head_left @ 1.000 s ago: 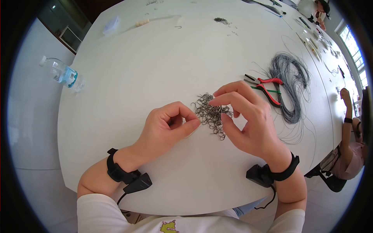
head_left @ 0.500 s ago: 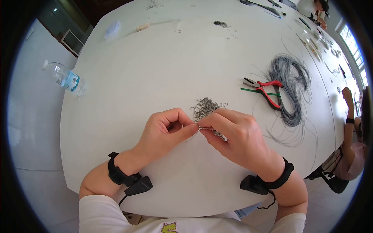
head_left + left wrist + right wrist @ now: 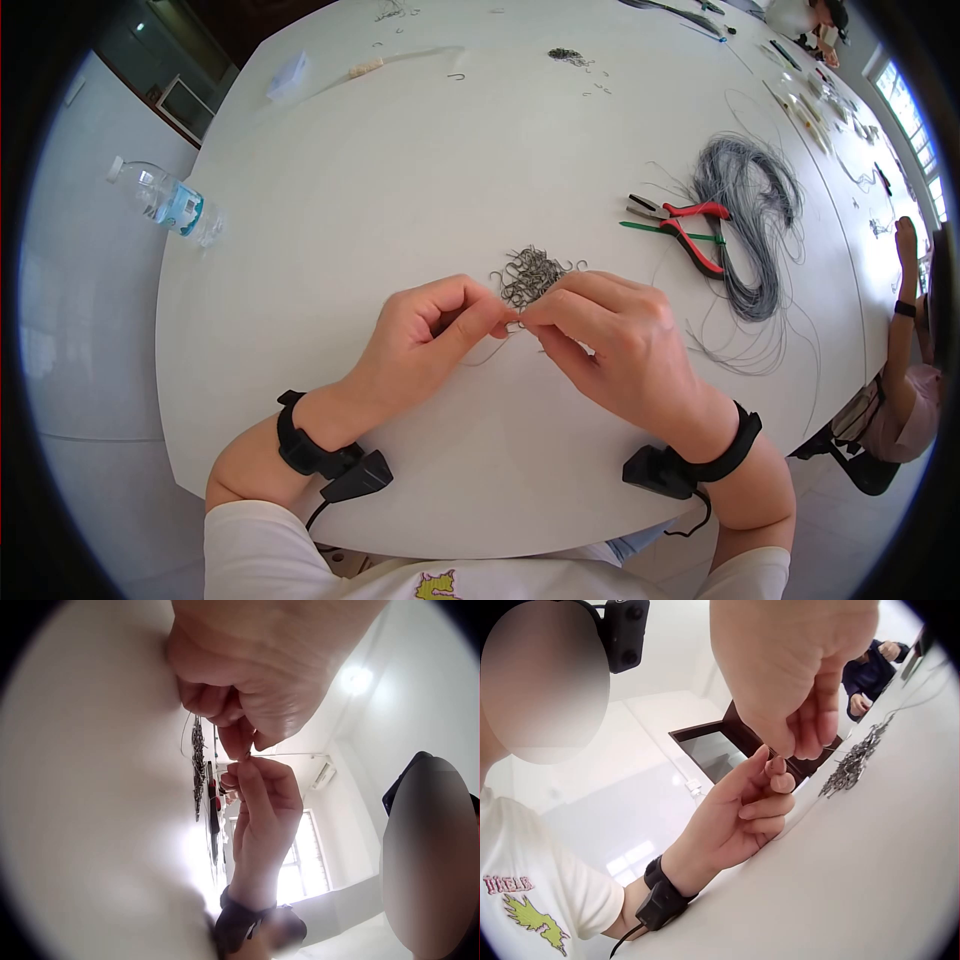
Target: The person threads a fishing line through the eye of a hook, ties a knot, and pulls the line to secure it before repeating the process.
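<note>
Pinching, fully closed, line (image 3: 489,357) in left hand (image 3: 432,325) and, probably, a hook (image 3: 247,755) in right hand (image 3: 625,335), near the hook pile (image 3: 530,275) on the desk (image 3: 330,200); best to brace both together, guide slowly, avoid tugging.

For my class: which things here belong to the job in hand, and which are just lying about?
Seemingly in the job:
left hand and right hand, pinching at the fingertips
thin strand near the left hand
pile of hooks
bundle of grey line, perhaps spare supply

Lying about:
pliers, untouched, possibly useful later
water bottle
plastic box
</note>
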`<state>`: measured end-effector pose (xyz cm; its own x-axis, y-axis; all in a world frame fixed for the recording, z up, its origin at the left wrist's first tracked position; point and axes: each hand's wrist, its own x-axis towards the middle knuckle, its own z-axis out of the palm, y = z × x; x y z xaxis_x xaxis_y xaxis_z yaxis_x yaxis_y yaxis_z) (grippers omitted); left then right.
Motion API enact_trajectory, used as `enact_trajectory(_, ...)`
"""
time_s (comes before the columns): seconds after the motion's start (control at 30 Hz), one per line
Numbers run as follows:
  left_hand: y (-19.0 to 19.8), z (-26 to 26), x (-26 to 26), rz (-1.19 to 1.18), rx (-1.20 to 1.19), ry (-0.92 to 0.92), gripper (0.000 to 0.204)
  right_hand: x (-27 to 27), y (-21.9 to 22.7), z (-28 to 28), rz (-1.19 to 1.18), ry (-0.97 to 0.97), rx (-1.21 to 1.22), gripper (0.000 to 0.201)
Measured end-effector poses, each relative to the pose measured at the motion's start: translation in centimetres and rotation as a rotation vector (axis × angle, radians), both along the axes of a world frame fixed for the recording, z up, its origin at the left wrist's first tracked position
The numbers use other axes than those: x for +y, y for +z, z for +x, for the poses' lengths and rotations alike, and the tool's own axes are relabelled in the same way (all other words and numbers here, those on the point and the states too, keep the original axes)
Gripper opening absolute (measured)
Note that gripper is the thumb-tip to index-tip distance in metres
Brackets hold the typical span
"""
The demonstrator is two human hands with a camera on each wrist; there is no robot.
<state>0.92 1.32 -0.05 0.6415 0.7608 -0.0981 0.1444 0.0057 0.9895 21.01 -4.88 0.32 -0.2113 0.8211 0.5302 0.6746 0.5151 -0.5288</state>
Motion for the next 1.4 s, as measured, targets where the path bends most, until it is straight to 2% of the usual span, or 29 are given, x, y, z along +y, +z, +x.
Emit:
enact_trajectory(0.17, -0.3, 0.1, -0.1, -0.024, -0.075, 0.029, 0.013, 0.0, 0.1, 0.0, 0.003, 0.007, -0.008, 0.012)
enact_trajectory(0.23, 0.6, -0.2, -0.1, 0.063, 0.121, -0.031, 0.007, 0.0, 0.1, 0.0, 0.004, 0.009, -0.017, 0.012)
enact_trajectory(0.33, -0.5, -0.5, 0.0, 0.062, 0.082, -0.022, 0.006, 0.0, 0.0, 0.0, 0.023, 0.01, -0.014, 0.012)
enact_trajectory(0.87, -0.4, -0.3, -0.3, 0.218, 0.085, 0.035, 0.007, -0.4, 0.2, -0.2, 0.007, 0.006, -0.069, 0.014)
enact_trajectory(1.0, -1.0, -0.4, -0.2, 0.131, 0.027, 0.05, 0.006, -0.3, 0.1, -0.4, -0.033, -0.011, 0.038, 0.014)
enact_trajectory(1.4, -0.5, -0.6, 0.0, 0.014, 0.048, 0.031, 0.007, -0.3, 0.1, 0.1, -0.078, -0.026, 0.057, 0.021)
